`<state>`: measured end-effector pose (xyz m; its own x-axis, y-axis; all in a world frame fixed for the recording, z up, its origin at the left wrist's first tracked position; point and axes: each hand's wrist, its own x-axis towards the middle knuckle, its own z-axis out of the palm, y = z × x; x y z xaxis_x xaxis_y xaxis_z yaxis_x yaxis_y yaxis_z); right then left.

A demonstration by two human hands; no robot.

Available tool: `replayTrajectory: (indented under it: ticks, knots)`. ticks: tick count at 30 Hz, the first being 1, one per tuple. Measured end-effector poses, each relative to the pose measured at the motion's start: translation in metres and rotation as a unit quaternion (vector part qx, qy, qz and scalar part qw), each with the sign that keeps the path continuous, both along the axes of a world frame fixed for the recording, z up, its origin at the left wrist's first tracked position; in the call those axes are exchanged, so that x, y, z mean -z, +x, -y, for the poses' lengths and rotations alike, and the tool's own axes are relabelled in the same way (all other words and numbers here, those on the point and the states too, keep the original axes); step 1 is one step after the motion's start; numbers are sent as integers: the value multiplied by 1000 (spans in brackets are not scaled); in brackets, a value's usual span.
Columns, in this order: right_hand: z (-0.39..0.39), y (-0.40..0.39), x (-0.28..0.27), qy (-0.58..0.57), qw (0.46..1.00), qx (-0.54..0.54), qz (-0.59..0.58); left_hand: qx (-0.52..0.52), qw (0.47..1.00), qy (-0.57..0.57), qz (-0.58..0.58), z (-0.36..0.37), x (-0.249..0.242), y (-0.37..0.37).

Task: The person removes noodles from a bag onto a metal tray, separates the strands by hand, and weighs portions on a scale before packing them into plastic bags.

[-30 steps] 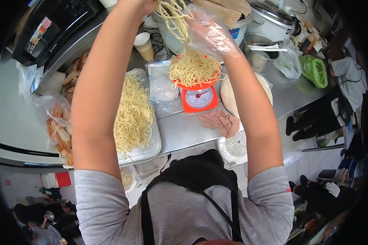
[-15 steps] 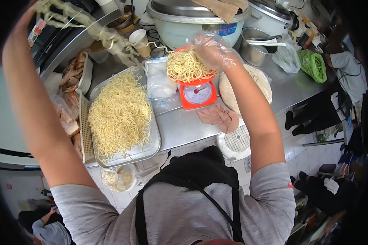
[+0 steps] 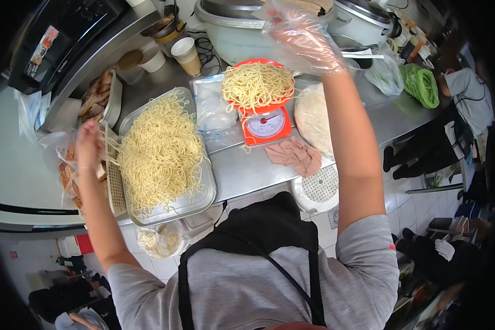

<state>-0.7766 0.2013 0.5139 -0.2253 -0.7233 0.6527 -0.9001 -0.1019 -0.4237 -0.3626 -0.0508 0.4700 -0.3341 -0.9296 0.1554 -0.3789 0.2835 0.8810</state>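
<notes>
A metal tray [image 3: 208,192] holds a big heap of yellow noodles [image 3: 162,157]. At its left edge my left hand [image 3: 89,147] is closed on a few noodle strands, which trail to the heap. A red kitchen scale [image 3: 267,125] stands right of the tray, its red pan loaded with a mound of noodles [image 3: 257,85]; some strands hang over the front. My right hand [image 3: 305,41], in a clear plastic glove, hovers up and right of the pan, apart from it. Its fingers look loosely extended and hold nothing.
Left of the tray are a perforated basket [image 3: 114,176] and a container of brown meat [image 3: 96,96]. Plastic bags [image 3: 212,104], a paper cup [image 3: 187,58], a pink cloth [image 3: 296,157], a bagged round pale thing [image 3: 313,118] and a rice cooker [image 3: 231,41] surround the scale. People are at both sides.
My left hand came down from the upper left, where it held long stretched noodles, to the tray's left side. My right hand left the noodles on the pan and rose.
</notes>
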Motion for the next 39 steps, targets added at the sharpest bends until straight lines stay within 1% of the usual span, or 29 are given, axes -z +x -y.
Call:
replayTrajectory:
  ticks: [1, 2, 3, 4, 5, 6, 7, 8, 9, 10, 11, 13, 14, 15, 16, 18, 19, 20, 21, 22, 25, 27, 28, 29, 31, 34, 36, 37, 39]
  knots:
    - [-4, -2, -1, -1, 997, -35, 76, -1, 999, 26, 48, -2, 28, 5]
    - [-6, -5, 2, -28, 978, -108, 178, 14, 977, 53, 207, 5, 59, 10]
    - [-7, -9, 8, -55, 942, -180, 277, 29, 929, 79, 361, 10, 82, 16]
    - [-8, -12, 15, -80, 890, -249, 373, 1, 888, -52, 457, -7, 94, 6]
    - [-9, -17, 24, -73, 916, -188, 347, -28, 822, -181, 540, -34, 103, -15]
    - [-10, -22, 34, -66, 937, -126, 318, -16, 890, -169, 422, -51, 102, -43]
    - [-11, -27, 40, -59, 954, -63, 288, 56, 964, -149, 213, -60, 119, -66]
    - [-14, -30, 41, -38, 957, -63, 282, 96, 989, -49, 99, -82, 126, -100]
    - [-16, -24, 40, -27, 958, -62, 278, 115, 992, 11, 44, -113, 120, -134]
    - [-23, -15, 39, -18, 960, -61, 271, 169, 983, -66, 14, -121, 141, -158]
    - [-26, -12, 36, -8, 963, -59, 264, 180, 982, -65, 6, -139, 145, -181]
    - [-33, -23, 56, -36, 991, -82, 96, 182, 980, -77, 13, -159, 154, -213]
    - [-39, -24, 64, -45, 961, -120, 246, 173, 980, -91, 29, -163, 167, -224]
    - [-48, -22, 67, -54, 906, -155, 390, 163, 980, -104, 45, -164, 179, -231]
    - [-60, -21, 69, -66, 918, -124, 370, 159, 980, -118, 29, -162, 193, -236]
    - [-82, -22, 83, -102, 895, -91, 424, 150, 978, -143, 0, -153, 212, -239]
    - [-93, -25, 92, -120, 881, -74, 452, 172, 985, -4, -24, -154, 194, -238]
    - [-106, -28, 100, -123, 876, -48, 463, 190, 971, 135, -45, -153, 174, -234]
    - [-119, -31, 109, -126, 870, -21, 475, 204, 938, 272, -63, -151, 153, -230]
    - [-128, -37, 119, -130, 864, 4, 487, 195, 951, 233, -57, -146, 142, -227]
    - [-137, -56, 158, -158, 826, -24, 541, 167, 982, 87, -30, -123, 102, -229]
    - [-131, -43, 153, -116, 860, -2, 496, 213, 976, -50, 1, -112, 71, -246]
    - [-125, -32, 143, -93, 876, 9, 472, 233, 970, -72, 14, -112, 58, -258]
    - [-117, -25, 136, -91, 878, -28, 469, 254, 962, -94, 27, -111, 49, -271]
    - [-102, -15, 124, -84, 878, -99, 461, 254, 959, -119, 32, -100, 48, -294]
    - [-94, -14, 104, -90, 886, -139, 434, 218, 966, -138, 6, -83, 49, -306]
    - [-94, -17, 101, -79, 895, -137, 418, 190, 975, -112, -3, -88, 42, -301]
    - [-94, -18, 99, -73, 899, -136, 410, 210, 973, -96, -2, -87, 45, -301]
    - [-87, -18, 95, 5, 928, -115, 355, 247, 967, -65, -1, -86, 50, -299]
